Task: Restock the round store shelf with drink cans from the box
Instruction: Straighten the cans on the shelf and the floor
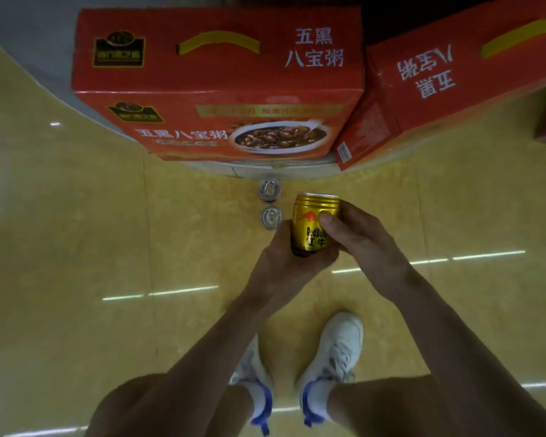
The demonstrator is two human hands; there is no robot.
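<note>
Gold aluminium Red Bull drink can [311, 225] held upright above the glossy yellow tiled floor [76, 231] — both hands on it. Left hand [281, 250] cups the base, fingers curled under. Right hand [360, 234] grips the side, thumb across the label. Near silver-topped can [271, 217] and far silver-topped can [269, 190] stand on the floor just beside the held can — body colour hard to tell. Large red cardboard carton [218, 80] sits on the grey round shelf [44, 77].

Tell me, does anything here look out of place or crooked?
The right box sits skewed against the left box, its corner at the shelf edge and its print upside down. Two cans stand on the floor below the shelf. The gold can in the left hand and right hand looks intact.
</note>
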